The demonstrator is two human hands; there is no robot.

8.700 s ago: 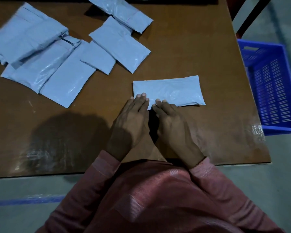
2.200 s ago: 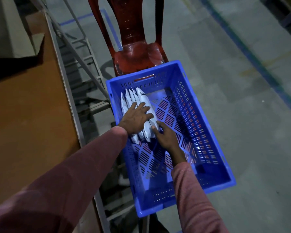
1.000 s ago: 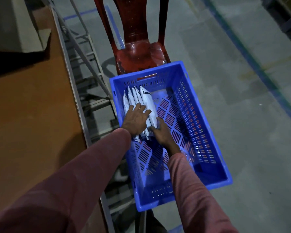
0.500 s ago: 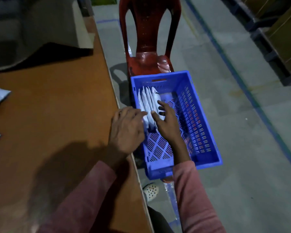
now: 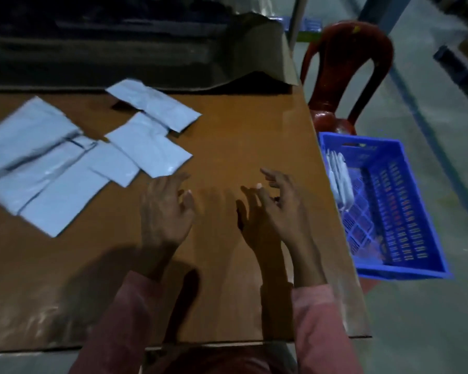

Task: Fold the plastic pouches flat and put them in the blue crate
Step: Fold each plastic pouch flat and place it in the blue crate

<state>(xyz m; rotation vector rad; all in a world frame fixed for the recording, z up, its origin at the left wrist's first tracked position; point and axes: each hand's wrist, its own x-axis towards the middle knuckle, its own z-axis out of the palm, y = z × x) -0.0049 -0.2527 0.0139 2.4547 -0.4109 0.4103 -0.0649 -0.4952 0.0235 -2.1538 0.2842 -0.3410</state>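
Left hand (image 5: 168,211): grip apart, fingers loosely spread, holding nothing, hovering over the tabletop (image 5: 241,130). Right hand (image 5: 277,211): grip likewise apart and empty, at 3 o'clock of the left. Unfolded pouches (image 5: 52,168): a loose overlapping spread of pale plastic, lying flat on the tabletop at 10 o'clock of the hands. Nearest pouch (image 5: 149,145): at 11 o'clock of the left hand, its near corner just beside that hand's fingertips; motion blur hides whether they touch. Its long axis lies on the 10-to-4 o'clock line, pointing roughly at the hands. The left hand is plainly the nearer; the right is well apart, with bare wood between. Judgement: the next pick falls to the left hand, a short reach toward 11 o'clock. Crate (image 5: 405,272): blue, slotted, off the tabletop's edge at 3 o'clock, lower than the surface. Folded pouches (image 5: 338,179): a few, stood on edge in a row against the crate wall nearest the tabletop. Surface: brown, smooth, slightly glossy. Room: dim; grey floor (image 5: 430,333); red chair (image 5: 346,63) at 1 o'clock, behind the crate.
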